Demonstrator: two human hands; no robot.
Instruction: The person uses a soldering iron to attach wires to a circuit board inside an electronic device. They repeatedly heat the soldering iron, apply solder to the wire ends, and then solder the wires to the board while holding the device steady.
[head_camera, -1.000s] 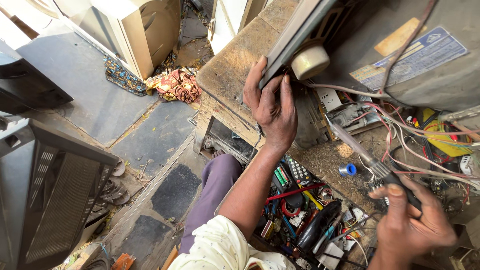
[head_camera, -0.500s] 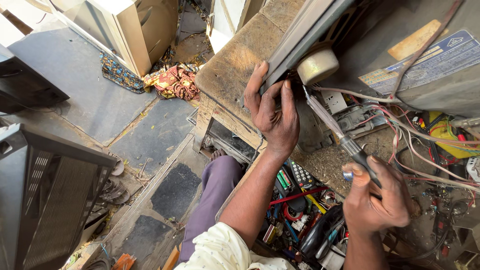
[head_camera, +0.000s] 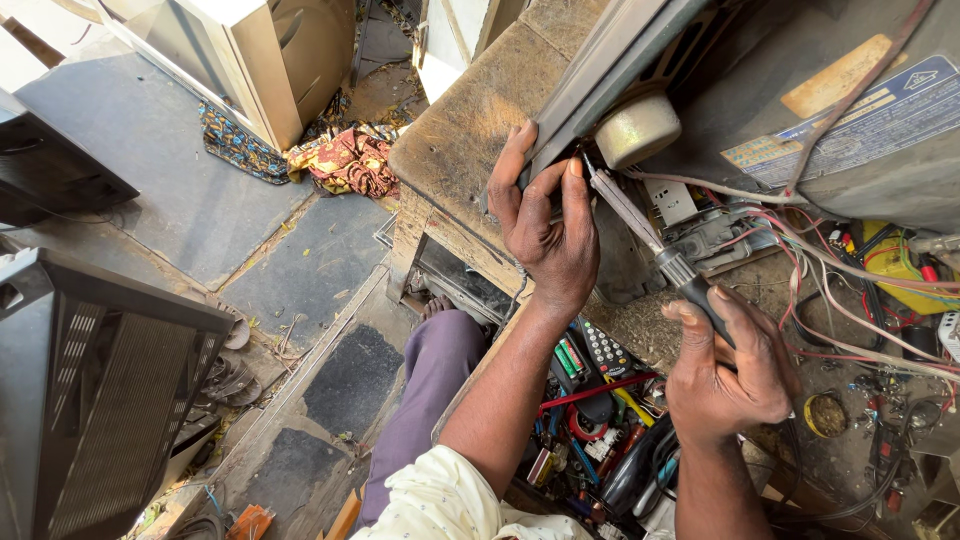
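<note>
Left hand (head_camera: 545, 235) clamped on grey metal chassis edge (head_camera: 600, 85) atop rough wooden bench (head_camera: 460, 130). Slim steel screwdriver (head_camera: 650, 240) gripped by black handle in right hand (head_camera: 725, 370), tip set under chassis edge beside round cream part (head_camera: 637, 128).

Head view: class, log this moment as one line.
left hand: grips grey metal chassis edge | right hand: holds black-handled screwdriver | tip: at chassis corner

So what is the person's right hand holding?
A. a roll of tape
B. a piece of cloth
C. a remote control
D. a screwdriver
D: the right hand grips the dark handle of a screwdriver, whose shaft points up toward the metal frame edge held by the left hand.
</note>
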